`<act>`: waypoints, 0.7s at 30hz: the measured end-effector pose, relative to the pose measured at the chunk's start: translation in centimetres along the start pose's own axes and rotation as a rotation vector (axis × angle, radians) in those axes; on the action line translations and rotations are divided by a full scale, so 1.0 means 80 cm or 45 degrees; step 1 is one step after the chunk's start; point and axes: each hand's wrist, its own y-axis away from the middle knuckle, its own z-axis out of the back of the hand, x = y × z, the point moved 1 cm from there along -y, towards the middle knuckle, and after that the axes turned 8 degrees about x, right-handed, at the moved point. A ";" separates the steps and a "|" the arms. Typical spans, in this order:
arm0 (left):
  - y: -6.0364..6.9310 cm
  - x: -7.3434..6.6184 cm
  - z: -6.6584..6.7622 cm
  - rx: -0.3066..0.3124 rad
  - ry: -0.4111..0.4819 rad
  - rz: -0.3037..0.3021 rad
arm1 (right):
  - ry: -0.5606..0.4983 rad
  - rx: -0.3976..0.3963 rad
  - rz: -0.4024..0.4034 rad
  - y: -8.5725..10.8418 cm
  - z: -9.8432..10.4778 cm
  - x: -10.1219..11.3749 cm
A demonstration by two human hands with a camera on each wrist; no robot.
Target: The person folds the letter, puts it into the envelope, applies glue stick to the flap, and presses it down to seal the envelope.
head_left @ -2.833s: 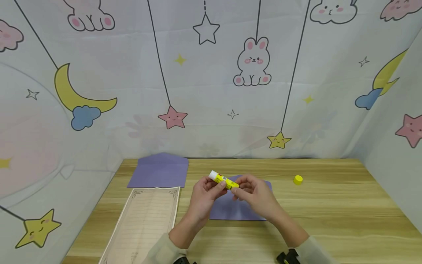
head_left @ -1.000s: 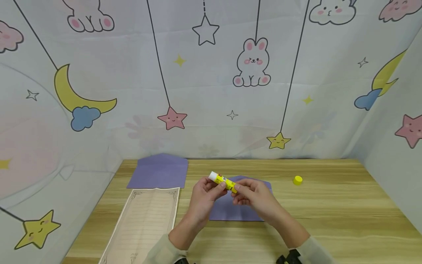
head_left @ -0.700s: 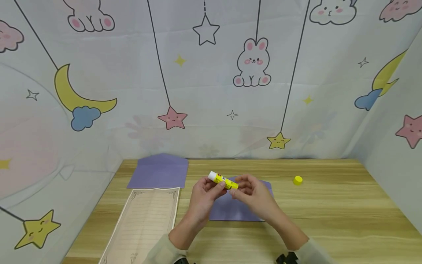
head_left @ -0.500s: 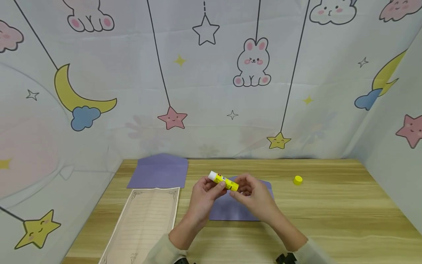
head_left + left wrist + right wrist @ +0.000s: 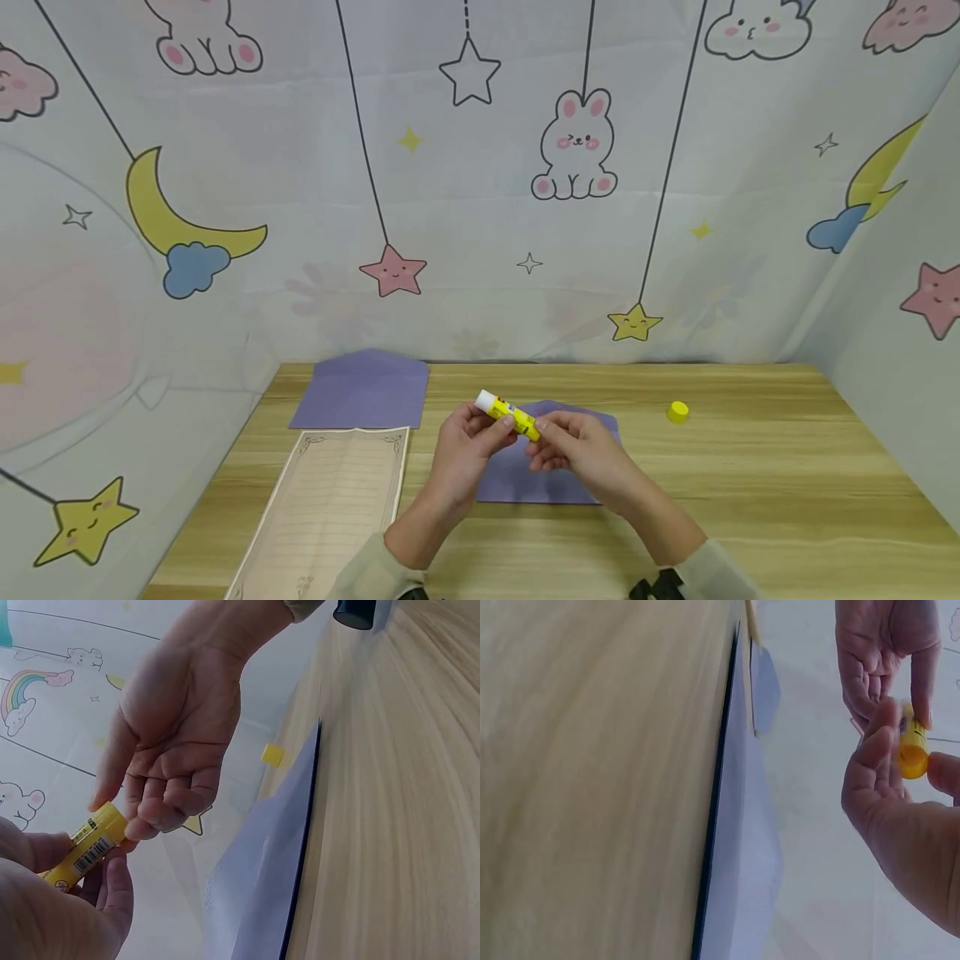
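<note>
A yellow glue stick point(image 5: 508, 415) with a white upper end is held tilted above a purple envelope point(image 5: 540, 483). My left hand point(image 5: 463, 450) grips its barrel between thumb and fingers. At the lower end, my right hand point(image 5: 588, 454) pinches the base with thumb and fingertips. In the left wrist view the glue stick point(image 5: 90, 851) shows a barcode, and the right hand point(image 5: 184, 727) reaches its base from above. From the right wrist view, the round yellow base point(image 5: 913, 761) lies between the right thumb and fingers.
The yellow cap point(image 5: 678, 412) stands on the wooden table point(image 5: 750, 500) to the right. A second purple envelope point(image 5: 363, 396) lies at the back left. In front of it is a lined, bordered letter sheet point(image 5: 337, 492). A patterned cloth point(image 5: 480, 208) hangs behind the table.
The right hand's fingers loosen and shift about the glue stick's base, then close on it again, with the thumb now over the end. The left hand stays in place.
</note>
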 end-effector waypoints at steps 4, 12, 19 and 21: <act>0.000 -0.001 0.001 -0.005 -0.005 0.002 | 0.239 -0.112 0.104 0.000 -0.005 0.000; 0.000 -0.003 0.001 0.000 0.011 0.004 | 0.500 -0.228 0.309 0.001 -0.012 0.002; 0.001 -0.002 0.000 0.000 0.004 0.004 | 0.308 -0.104 0.185 -0.001 -0.004 -0.002; 0.000 -0.002 -0.001 0.000 0.003 0.001 | 0.190 -0.054 0.117 -0.001 -0.001 -0.002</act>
